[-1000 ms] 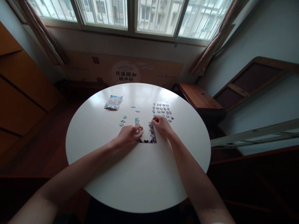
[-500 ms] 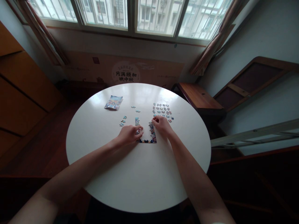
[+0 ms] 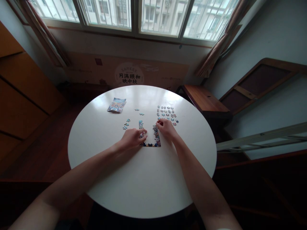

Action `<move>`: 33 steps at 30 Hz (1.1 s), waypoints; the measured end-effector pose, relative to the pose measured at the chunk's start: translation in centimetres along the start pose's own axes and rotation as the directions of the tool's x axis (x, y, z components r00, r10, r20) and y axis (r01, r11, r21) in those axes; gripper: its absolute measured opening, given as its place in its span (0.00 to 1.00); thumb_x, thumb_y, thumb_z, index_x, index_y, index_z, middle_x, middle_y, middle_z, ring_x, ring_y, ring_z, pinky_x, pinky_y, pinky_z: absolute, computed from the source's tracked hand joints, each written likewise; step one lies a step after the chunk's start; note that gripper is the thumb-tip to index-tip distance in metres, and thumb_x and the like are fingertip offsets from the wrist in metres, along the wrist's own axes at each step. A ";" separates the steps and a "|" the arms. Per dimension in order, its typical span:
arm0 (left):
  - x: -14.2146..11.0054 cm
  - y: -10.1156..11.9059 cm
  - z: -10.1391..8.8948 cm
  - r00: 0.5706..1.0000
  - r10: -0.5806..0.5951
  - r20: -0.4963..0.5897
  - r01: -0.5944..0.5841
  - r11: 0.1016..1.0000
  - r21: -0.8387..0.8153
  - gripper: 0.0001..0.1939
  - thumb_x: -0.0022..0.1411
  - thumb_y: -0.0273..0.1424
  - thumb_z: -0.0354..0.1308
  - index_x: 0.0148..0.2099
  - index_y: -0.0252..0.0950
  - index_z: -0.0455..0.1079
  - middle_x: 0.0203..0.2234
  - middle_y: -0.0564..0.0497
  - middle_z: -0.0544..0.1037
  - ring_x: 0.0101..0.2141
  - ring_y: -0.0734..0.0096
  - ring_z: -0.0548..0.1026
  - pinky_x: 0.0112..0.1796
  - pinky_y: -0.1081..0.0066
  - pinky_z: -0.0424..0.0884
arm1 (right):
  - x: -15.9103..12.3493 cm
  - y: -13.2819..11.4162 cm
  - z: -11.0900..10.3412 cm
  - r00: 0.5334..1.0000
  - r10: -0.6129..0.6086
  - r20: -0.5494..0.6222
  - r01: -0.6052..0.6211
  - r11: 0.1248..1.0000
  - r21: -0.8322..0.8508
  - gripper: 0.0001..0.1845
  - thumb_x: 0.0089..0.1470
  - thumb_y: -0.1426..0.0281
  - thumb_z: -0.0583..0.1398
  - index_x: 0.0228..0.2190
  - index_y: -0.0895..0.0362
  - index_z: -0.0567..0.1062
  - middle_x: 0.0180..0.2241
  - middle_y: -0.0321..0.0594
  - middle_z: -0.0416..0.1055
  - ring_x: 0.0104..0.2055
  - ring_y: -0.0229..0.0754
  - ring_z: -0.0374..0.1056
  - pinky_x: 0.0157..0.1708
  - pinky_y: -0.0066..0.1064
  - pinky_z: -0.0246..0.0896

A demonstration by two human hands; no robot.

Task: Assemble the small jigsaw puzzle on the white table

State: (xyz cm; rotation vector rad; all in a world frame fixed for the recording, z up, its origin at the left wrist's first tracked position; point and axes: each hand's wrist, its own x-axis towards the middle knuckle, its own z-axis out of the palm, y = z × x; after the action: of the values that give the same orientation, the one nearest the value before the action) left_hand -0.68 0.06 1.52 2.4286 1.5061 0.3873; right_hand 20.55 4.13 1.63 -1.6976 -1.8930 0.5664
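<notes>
On the white table a U-shaped border of joined jigsaw pieces [image 3: 152, 145] has a bottom row and two side strips. My left hand [image 3: 131, 137] rests over its left strip, thumb and forefinger apart, covering part of it. At the top of the right strip, my right hand [image 3: 166, 127] pinches a jigsaw piece, mostly hidden by the fingertips. Loose jigsaw pieces [image 3: 165, 111] lie in rows just beyond my right hand. A few more loose pieces [image 3: 126, 124] lie above my left hand, and two others [image 3: 141, 114] are farther back.
A colourful printed packet [image 3: 116, 105] lies at the table's back left. The round white table [image 3: 144, 185] has its near edge toward me. Beyond its right side stands a wooden bench [image 3: 206, 99]. Windows [image 3: 163, 16] run along the far wall.
</notes>
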 end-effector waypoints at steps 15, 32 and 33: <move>0.8 -1.8 -2.8 0.976 -0.163 -0.148 0.169 0.985 0.026 0.20 0.63 0.45 0.52 0.51 0.41 0.71 0.26 0.52 0.78 0.27 0.65 0.75 0.29 0.72 0.61 | 0.1 0.6 0.3 1.000 -0.019 -0.020 0.020 1.000 0.006 0.07 0.55 0.71 0.59 0.29 0.58 0.78 0.28 0.41 0.77 0.30 0.39 0.70 0.32 0.28 0.59; 1.6 -5.7 -4.2 0.921 -0.374 -0.105 0.389 0.882 0.267 0.16 0.58 0.45 0.56 0.37 0.38 0.76 0.42 0.44 0.77 0.39 0.56 0.75 0.36 0.65 0.67 | 0.0 0.3 0.2 1.000 -0.015 -0.015 0.015 1.000 0.024 0.07 0.54 0.72 0.59 0.30 0.59 0.78 0.29 0.42 0.77 0.30 0.39 0.71 0.32 0.28 0.60; 1.6 -5.8 -4.2 0.923 -0.371 -0.103 0.385 0.886 0.259 0.16 0.58 0.44 0.56 0.37 0.38 0.76 0.42 0.45 0.77 0.39 0.56 0.75 0.36 0.65 0.67 | 0.0 0.3 0.2 1.000 -0.012 -0.015 0.013 1.000 0.023 0.07 0.54 0.72 0.59 0.30 0.59 0.78 0.29 0.42 0.77 0.30 0.39 0.71 0.32 0.28 0.60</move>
State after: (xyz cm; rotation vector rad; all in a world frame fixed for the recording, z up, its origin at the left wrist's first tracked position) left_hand -6.32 4.30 3.52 2.2437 2.1288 0.1665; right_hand 20.67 4.21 1.33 -1.6696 -1.8787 0.5676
